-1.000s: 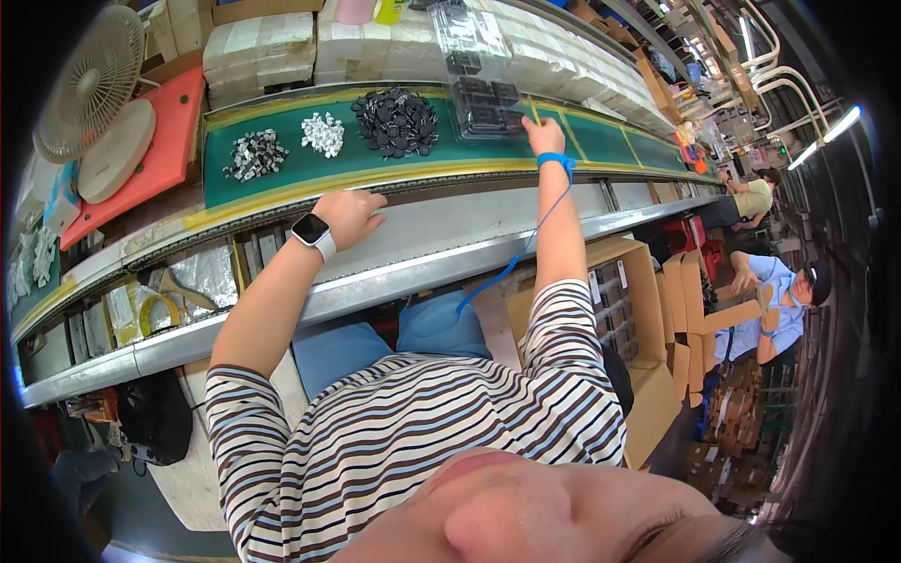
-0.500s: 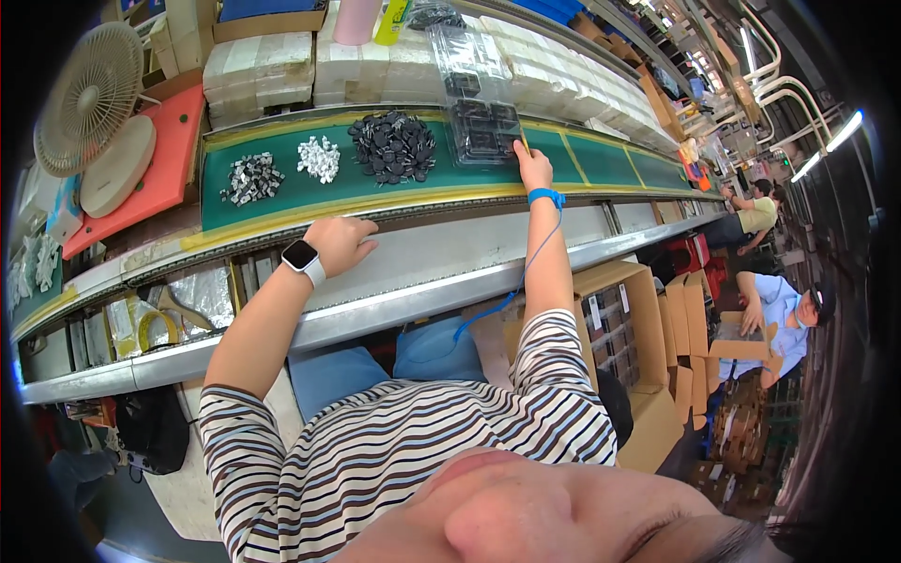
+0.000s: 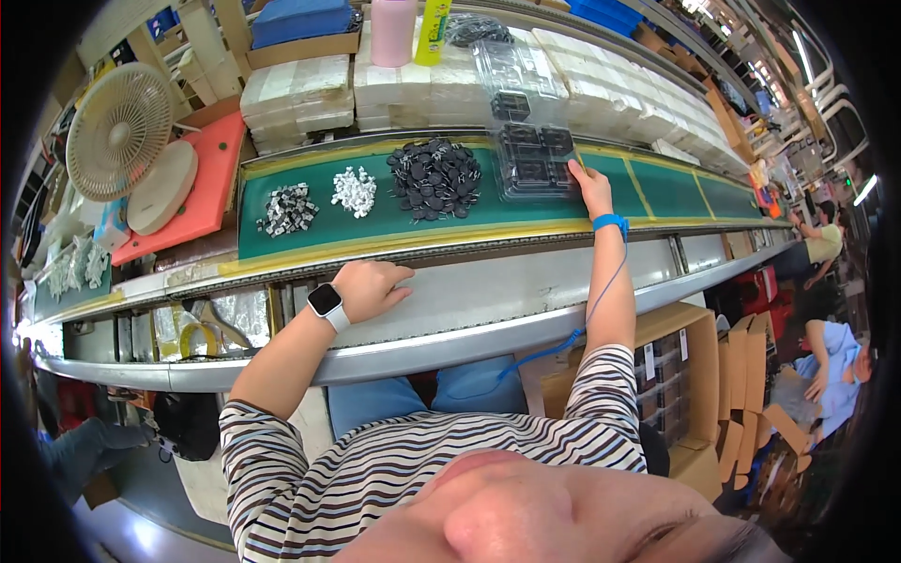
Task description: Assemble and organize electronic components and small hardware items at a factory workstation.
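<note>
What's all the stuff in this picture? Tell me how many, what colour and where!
Fan: one, cream, upper left
Board: one, orange-red, under the fan
Belt: one, green, across the middle
Blocky parts: one pile, black and grey, belt's left
Small parts: one pile, white, next along
Round parts: one pile, black, next along
Clear tray: one, see-through, right of the piles
Tray pieces: several, black, inside it
Wrapped blocks: a row, whitish, behind the belt
Cylinder: one, pink, on the blocks
Bottle: one, yellow, beside it
Large carton: one, brown, lower right
Distant things: too blurry to count
Watch: one, white, left wrist
Strap: one, blue, right wrist
Left hand: one, bare, near the belt
Right hand: one, bare, at the tray's right edge
</note>
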